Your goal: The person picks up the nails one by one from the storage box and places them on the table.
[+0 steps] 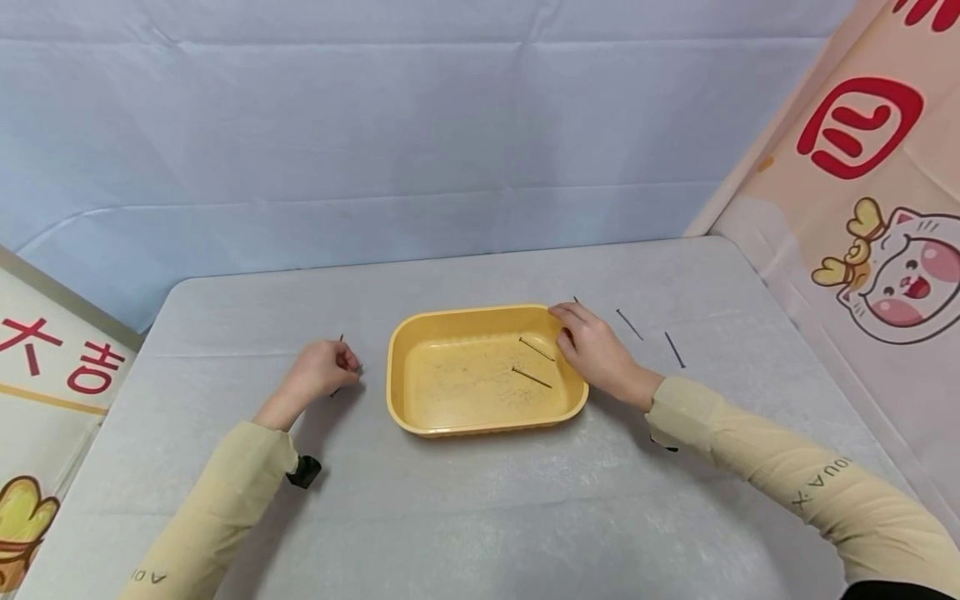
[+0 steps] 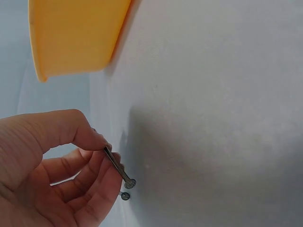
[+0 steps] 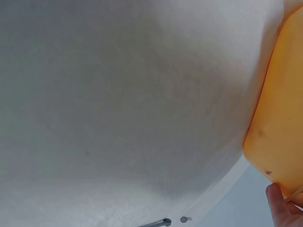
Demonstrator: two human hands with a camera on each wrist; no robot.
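My left hand (image 1: 324, 368), low over the table left of the basin, pinches a dark metal nail (image 2: 118, 168) between thumb and fingers. The head of a second nail (image 2: 125, 196) shows just past the held one in the left wrist view, its shank mostly hidden by the fingers. My right hand (image 1: 600, 354) grips the right back corner of the yellow plastic basin (image 1: 487, 431), fingers bent over the rim. Inside the basin lie two nails, one nail (image 1: 536, 349) behind the other nail (image 1: 532, 377).
Right of the basin, a nail (image 1: 630, 324) and another nail (image 1: 675, 350) lie on the grey-covered table (image 1: 480, 517). The tip of one more nail (image 1: 576, 299) shows behind my right hand. A pale cloth wall (image 1: 465, 133) stands behind, with printed panels at both sides.
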